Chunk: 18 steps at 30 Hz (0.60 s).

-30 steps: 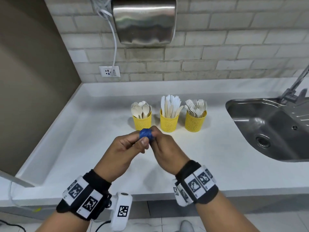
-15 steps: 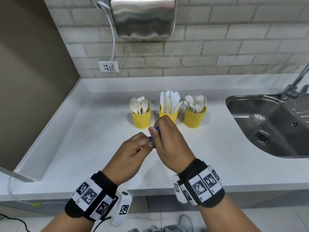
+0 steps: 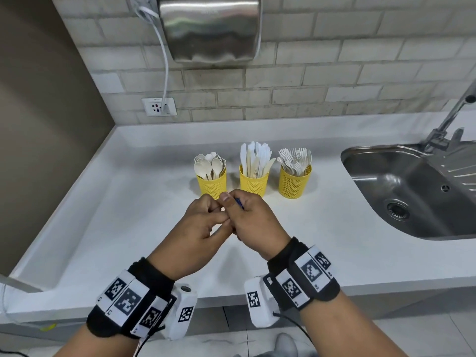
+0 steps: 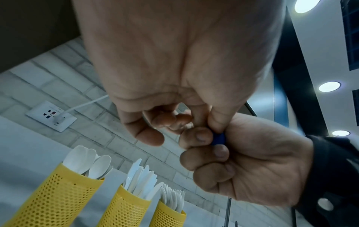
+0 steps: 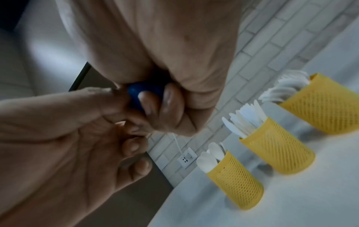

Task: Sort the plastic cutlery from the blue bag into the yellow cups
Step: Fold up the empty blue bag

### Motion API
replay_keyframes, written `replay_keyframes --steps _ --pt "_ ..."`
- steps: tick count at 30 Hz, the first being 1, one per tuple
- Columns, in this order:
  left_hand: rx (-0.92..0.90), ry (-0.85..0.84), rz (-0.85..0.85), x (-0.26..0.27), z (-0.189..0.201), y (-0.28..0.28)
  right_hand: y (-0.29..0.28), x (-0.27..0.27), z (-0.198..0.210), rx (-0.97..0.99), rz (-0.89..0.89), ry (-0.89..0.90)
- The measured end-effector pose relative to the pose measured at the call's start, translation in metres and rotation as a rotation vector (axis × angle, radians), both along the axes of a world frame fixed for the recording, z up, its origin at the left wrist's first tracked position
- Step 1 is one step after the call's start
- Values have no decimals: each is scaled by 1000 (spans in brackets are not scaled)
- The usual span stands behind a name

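Observation:
The blue bag point(image 3: 240, 203) is crumpled into a tiny wad, and only a sliver shows between my hands above the counter. My right hand point(image 3: 233, 202) curls its fingers round the wad point(image 5: 143, 90). My left hand point(image 3: 219, 211) pinches its near end point(image 4: 218, 139) with thumb and forefinger. Just behind my hands stand three yellow mesh cups: one with spoons point(image 3: 211, 183), one with knives point(image 3: 254, 183), one with forks point(image 3: 295, 182). Each is full of white cutlery standing upright.
A steel sink point(image 3: 412, 191) with a tap point(image 3: 448, 124) lies to the right. A wall socket point(image 3: 159, 106) and a metal hand dryer point(image 3: 210, 27) hang on the brick wall behind. The white counter point(image 3: 116, 228) ends in a raised edge at left.
The blue wad showed plainly between both hands' fingertips a second ago; now it is squeezed smaller and nearly hidden inside the right hand's fingers. The hands stayed together in front of the cups.

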State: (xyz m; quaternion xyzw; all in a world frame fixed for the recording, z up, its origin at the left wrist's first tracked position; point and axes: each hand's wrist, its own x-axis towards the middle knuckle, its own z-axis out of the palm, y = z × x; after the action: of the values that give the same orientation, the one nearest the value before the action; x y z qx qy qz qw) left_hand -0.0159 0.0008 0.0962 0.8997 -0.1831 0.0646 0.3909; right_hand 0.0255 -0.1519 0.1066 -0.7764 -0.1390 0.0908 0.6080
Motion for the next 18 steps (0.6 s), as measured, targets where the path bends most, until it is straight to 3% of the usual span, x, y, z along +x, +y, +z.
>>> replay_keyframes --steps 4,13,18 --pt "26 -146 94 2 -2 0 5 -4 0 170 -3 164" --pt "-256 -228 342 4 11 -10 8 -3 -2 304 -228 299" --pt "-144 -291 254 7 18 -8 8 2 3 393 -244 329"
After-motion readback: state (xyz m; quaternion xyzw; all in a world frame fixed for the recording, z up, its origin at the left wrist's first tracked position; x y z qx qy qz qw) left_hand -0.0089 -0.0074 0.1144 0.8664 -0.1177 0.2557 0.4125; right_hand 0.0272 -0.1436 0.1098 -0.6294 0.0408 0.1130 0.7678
